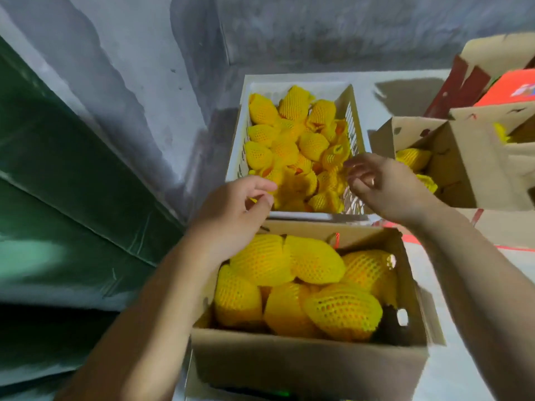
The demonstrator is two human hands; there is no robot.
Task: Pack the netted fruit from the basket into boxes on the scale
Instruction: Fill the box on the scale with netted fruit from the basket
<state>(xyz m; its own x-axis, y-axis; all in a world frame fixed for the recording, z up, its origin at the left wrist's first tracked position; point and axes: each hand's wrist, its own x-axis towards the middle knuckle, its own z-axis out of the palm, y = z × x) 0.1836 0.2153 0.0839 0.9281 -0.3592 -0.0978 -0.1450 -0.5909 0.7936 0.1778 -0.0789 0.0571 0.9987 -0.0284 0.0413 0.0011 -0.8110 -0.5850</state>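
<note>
A white slatted basket (241, 131) at the centre back holds several fruits in yellow foam netting (292, 146). In front of it stands an open cardboard box (304, 363) with several netted fruits (312, 259) inside. My left hand (231, 209) hovers over the basket's near left corner, fingers loosely curled, holding nothing. My right hand (382, 183) hangs over the basket's near right edge, fingers relaxed and empty. The scale under the box is mostly hidden; only a dark edge with a green light (278, 393) shows.
A second open cardboard box (463, 169) with netted fruit (412, 159) sits at the right. Red and brown cartons (509, 88) are stacked at the far right. A grey wall rises behind, and a green panel (58, 169) runs along the left.
</note>
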